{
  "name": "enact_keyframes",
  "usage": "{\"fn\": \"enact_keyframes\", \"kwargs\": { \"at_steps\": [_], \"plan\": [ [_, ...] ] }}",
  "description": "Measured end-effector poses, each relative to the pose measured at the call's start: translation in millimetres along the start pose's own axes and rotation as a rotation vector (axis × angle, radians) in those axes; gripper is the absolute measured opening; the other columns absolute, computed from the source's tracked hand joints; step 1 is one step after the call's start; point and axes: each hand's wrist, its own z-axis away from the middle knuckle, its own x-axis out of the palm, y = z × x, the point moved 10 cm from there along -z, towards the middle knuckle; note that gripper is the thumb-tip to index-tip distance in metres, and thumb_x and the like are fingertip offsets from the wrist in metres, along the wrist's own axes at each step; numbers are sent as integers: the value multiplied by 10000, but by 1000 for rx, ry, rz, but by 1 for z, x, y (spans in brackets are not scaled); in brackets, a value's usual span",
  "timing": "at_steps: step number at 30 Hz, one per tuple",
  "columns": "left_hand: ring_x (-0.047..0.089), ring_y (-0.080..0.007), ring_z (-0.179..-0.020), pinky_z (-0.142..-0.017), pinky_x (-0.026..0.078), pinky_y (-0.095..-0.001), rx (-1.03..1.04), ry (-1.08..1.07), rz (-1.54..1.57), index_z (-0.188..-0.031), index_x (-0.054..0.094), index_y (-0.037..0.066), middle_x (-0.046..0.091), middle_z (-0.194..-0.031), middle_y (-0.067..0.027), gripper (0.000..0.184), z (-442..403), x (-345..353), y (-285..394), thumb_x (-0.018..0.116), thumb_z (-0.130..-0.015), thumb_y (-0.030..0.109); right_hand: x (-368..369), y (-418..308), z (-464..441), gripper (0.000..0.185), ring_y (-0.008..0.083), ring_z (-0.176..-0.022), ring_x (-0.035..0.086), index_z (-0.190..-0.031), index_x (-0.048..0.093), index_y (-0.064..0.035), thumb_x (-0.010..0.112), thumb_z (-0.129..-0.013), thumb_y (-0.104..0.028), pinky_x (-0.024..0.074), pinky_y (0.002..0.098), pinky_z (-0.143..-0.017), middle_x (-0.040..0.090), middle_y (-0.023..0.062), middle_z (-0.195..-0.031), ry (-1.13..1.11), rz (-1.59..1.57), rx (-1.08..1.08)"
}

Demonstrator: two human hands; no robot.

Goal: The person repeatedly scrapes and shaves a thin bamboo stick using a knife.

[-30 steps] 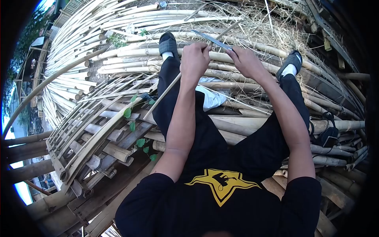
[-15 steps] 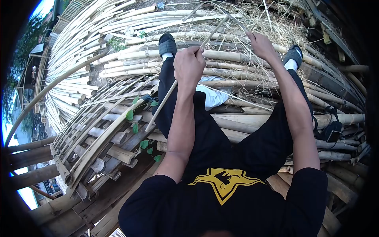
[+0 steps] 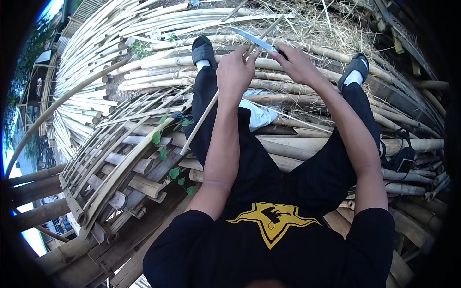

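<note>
A thin bamboo strip [image 3: 200,122] runs through my closed left hand [image 3: 234,74], its lower end over my left thigh and its upper end pointing up and away. In my right hand [image 3: 297,63] is a knife [image 3: 253,38] with a dark handle. Its blade points up and left and crosses the strip just beyond my left hand. Whether the edge touches the strip is too small to tell. My two hands are apart, a short distance from each other, above the bamboo poles.
Long bamboo poles [image 3: 281,89] lie below my legs, with straw [image 3: 314,24] beyond. A slatted bamboo frame [image 3: 115,158] and a green vine [image 3: 163,153] are at the left. A white cloth or bag [image 3: 259,116] lies between my legs, and a black object [image 3: 403,158] at the right.
Half a second ago my right hand was farther up and right, with the knife near the strip's far end. It has come back toward my left hand, as it was one second ago.
</note>
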Motion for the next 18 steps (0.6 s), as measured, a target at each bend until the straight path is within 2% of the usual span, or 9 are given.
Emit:
{"fn": "enact_keyframes", "kwargs": {
  "at_steps": [3,4,6,7,9,11,13,15,18],
  "plan": [
    [637,-382,-751,-684,500,-457,-10,-76,1,-922,684,32,649,-754,-212,188,-1,12,-4,594,-857,184,9,-3,5,398,373,-679,538,-929,525,8,441,-971,-379,417,448,-645,564,194,-717,-61,85,60],
    [634,-387,-747,-684,495,-465,9,-91,-15,-895,679,16,644,-752,-219,171,-2,17,-7,600,-846,160,7,-3,3,398,373,-679,538,-929,525,8,441,-971,-379,417,448,-645,564,194,-717,-55,84,57],
    [628,-396,-748,-682,485,-480,44,-111,34,-828,660,-12,634,-740,-231,148,-5,26,-11,611,-827,127,13,1,3,443,398,-816,595,-988,556,-15,393,-976,-427,456,479,-725,621,209,-829,-137,163,61],
    [635,-364,-690,-638,485,-436,74,-120,23,-839,661,-31,636,-707,-212,159,-5,31,-11,623,-825,124,11,-5,5,453,404,-822,592,-980,561,-14,385,-977,-432,459,487,-740,625,213,-835,-126,175,15],
    [642,-333,-632,-594,485,-392,103,-131,11,-850,661,-49,638,-674,-193,174,-3,34,-9,636,-822,121,13,-5,10,459,404,-816,593,-961,569,-10,382,-979,-429,460,487,-745,625,216,-833,-123,182,32],
    [643,-345,-671,-616,492,-402,70,-110,-47,-881,671,-17,648,-708,-191,188,-1,30,-5,626,-833,159,14,-3,11,465,404,-810,593,-942,576,-6,379,-980,-426,462,487,-750,626,218,-830,-119,192,41],
    [640,-354,-685,-626,491,-412,80,-101,-84,-901,674,-1,650,-721,-188,203,1,28,0,616,-839,184,19,-1,12,464,403,-685,542,-867,563,4,397,-980,-415,421,468,-649,571,219,-707,-149,138,37],
    [630,-373,-714,-653,484,-442,45,-106,-118,-918,686,38,650,-746,-187,227,2,24,5,579,-863,231,16,-1,11,479,401,-673,540,-856,572,7,393,-981,-420,422,467,-645,568,219,-694,-137,144,28],
    [629,-375,-729,-651,479,-444,32,-173,-94,-907,682,26,642,-751,-201,214,-2,34,-6,572,-869,206,13,-2,10,497,398,-662,539,-843,585,16,395,-980,-423,422,466,-641,567,220,-683,-125,140,17]
  ]
}}
